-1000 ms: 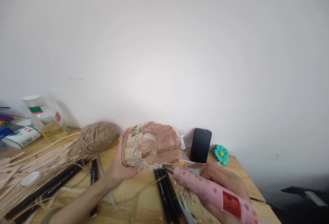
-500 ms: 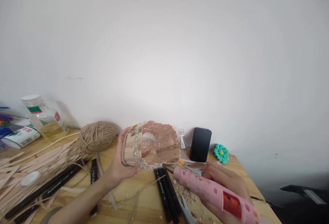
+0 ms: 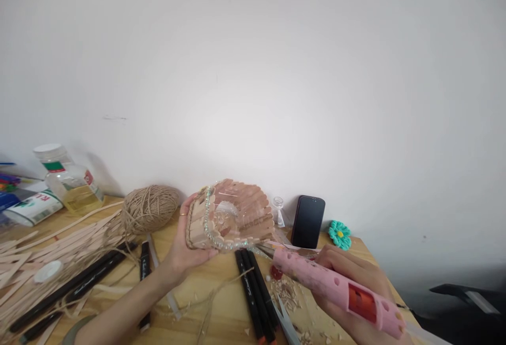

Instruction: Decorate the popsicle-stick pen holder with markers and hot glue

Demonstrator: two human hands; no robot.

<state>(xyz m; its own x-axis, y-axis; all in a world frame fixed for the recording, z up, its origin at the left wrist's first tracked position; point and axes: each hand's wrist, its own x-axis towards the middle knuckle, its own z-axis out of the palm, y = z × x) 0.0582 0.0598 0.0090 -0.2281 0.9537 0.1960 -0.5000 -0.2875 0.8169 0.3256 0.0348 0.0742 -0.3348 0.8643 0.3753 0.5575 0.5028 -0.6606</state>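
My left hand (image 3: 182, 252) is wrapped round the base of a container (image 3: 200, 223) faced with wooden sticks, which is tipped so its clear inside shows. A glittery trim (image 3: 207, 223) runs round its outside, and twine circles the base. My right hand (image 3: 351, 287) grips a pink glue gun (image 3: 336, 287), its metal nozzle beside the container's lower right edge. A loose length of the trim trails near the nozzle. Whether the tip touches the container I cannot tell.
A twine ball (image 3: 150, 209), wooden strips (image 3: 79, 234) and an oil bottle (image 3: 81, 192) are at left. Black markers (image 3: 253, 292) and scissors (image 3: 286, 321) lie in front. A phone (image 3: 308, 222) and a green flower (image 3: 340, 235) stand near the wall.
The container has tilted and shifted slightly up and left. The glue gun and my right hand have moved a little right, and more loose trim shows by the nozzle.
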